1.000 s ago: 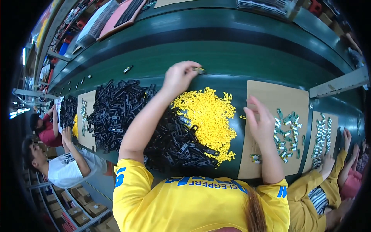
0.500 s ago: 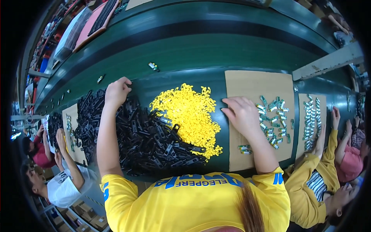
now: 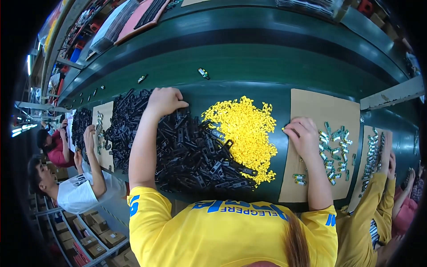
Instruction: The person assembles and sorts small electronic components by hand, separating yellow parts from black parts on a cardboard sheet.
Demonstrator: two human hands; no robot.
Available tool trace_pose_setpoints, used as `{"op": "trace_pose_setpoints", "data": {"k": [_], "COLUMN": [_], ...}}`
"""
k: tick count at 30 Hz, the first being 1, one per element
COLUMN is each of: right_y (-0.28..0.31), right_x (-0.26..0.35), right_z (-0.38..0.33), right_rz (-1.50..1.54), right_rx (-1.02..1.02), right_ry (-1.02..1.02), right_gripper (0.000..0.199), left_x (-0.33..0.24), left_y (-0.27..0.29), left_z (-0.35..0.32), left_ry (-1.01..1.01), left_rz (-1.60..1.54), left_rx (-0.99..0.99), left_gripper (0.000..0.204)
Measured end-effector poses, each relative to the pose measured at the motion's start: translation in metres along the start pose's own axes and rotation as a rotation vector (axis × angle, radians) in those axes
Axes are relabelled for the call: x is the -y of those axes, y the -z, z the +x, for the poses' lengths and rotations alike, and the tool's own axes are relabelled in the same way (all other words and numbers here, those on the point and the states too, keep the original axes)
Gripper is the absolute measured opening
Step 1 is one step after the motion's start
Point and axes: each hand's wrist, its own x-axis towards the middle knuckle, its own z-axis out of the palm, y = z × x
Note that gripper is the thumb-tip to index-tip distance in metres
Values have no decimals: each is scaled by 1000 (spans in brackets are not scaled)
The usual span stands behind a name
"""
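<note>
My left hand [image 3: 164, 101] is over the far edge of a pile of black plastic clip-like parts [image 3: 195, 155]. Its fingers curl down against the pile, and whatever they grip is hidden. Over the left edge of a cardboard sheet [image 3: 322, 100], my right hand [image 3: 303, 132] pinches a small yellow plastic piece [image 3: 283, 128] between thumb and fingertips. A heap of matching yellow pieces [image 3: 249, 133] lies between my hands, touching the black pile. Several green-and-silver small assemblies [image 3: 333, 147] are scattered on the cardboard, right of my right hand.
A green conveyor belt [image 3: 249, 62] runs beyond the piles, carrying a few loose assemblies [image 3: 203, 73]. A metal bar [image 3: 391, 92] juts in at the right. Co-workers sit on both sides; one in a white shirt [image 3: 84, 196] is at my left.
The view has shifted, moving the scene rightward. My left hand has come down onto the black pile. My right fingers, apart earlier, now pinch the yellow piece.
</note>
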Motion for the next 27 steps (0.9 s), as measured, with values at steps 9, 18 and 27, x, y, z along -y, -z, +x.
{"op": "trace_pose_setpoints", "data": {"k": [9, 18, 27], "right_y": [-7, -3, -4], "right_x": [10, 7, 52], "right_z": [-2, -4, 9], "right_rz": [-129, 98, 858], "right_rx": [-134, -130, -53], "right_ry": [43, -113, -207], "right_gripper": [7, 9, 12], "left_x": [-38, -57, -156], "left_y": [-31, 2, -1], "left_z": [-11, -33, -59], "left_ry": [-218, -269, -348], "left_rz": [378, -203, -1389], "left_rx": [-159, -249, 22], "left_gripper": [14, 15, 19]}}
